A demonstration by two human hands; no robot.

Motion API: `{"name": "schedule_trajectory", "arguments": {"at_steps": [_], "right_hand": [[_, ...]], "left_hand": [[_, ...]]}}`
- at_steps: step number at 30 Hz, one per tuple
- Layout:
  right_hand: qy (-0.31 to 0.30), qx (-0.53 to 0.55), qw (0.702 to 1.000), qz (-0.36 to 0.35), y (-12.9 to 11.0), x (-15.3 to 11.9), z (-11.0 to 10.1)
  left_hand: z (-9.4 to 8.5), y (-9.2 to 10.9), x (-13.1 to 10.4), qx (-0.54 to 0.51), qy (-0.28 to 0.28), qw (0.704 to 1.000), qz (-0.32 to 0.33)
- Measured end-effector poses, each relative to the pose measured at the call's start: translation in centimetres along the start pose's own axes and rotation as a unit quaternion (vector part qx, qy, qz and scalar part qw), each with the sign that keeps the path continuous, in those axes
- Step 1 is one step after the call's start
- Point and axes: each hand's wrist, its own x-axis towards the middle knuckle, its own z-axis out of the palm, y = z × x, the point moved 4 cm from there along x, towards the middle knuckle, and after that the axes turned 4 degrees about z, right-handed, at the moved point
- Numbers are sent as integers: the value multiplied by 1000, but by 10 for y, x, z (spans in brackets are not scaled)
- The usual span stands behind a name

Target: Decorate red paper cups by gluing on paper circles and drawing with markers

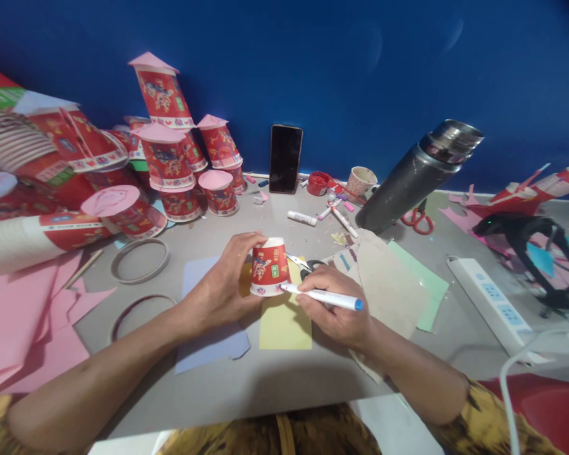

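An upside-down red paper cup (269,265) with a white rim band is held in my left hand (220,284), its fingers round the cup's left side. My right hand (334,306) is closed round a white marker (329,298) with a blue end. The marker's tip is at the cup's white band, where small coloured marks show. Beneath the cup lies a yellow sheet (285,328), with a blue-violet sheet (211,354) to its left. Scissors (307,264) rest just behind my right hand.
Stacked red cups (171,161) with pink tops stand at the back left. A black phone (285,158) leans on the blue wall. A dark thermos (415,177), a power strip (490,303) and a green sheet (420,284) are on the right. Pink paper (14,309) lies left.
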Motion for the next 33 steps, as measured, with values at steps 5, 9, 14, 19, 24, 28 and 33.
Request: {"name": "schedule_trajectory", "arguments": {"at_steps": [5,9,14,19,24,28,33], "right_hand": [[2,3,1000,4,-1,0,0],[18,-4,1000,9,-2,1,-2],[11,5,1000,1,-3,1,-2],[8,1,1000,12,-1,1,-1],[13,0,1000,5,-3,1,-1],[4,-3,1000,13,-3,1,-1],[22,-3,999,23,-2,0,-2]], "left_hand": [[0,2,0,-2,4,1000,16],[0,2,1,-2,8,1000,10],[0,3,1,-1,6,1000,9],[-1,3,0,-11,7,1000,10],[0,2,0,-11,4,1000,9],[0,2,0,-7,9,1000,15],[0,2,0,-6,8,1000,22]]}}
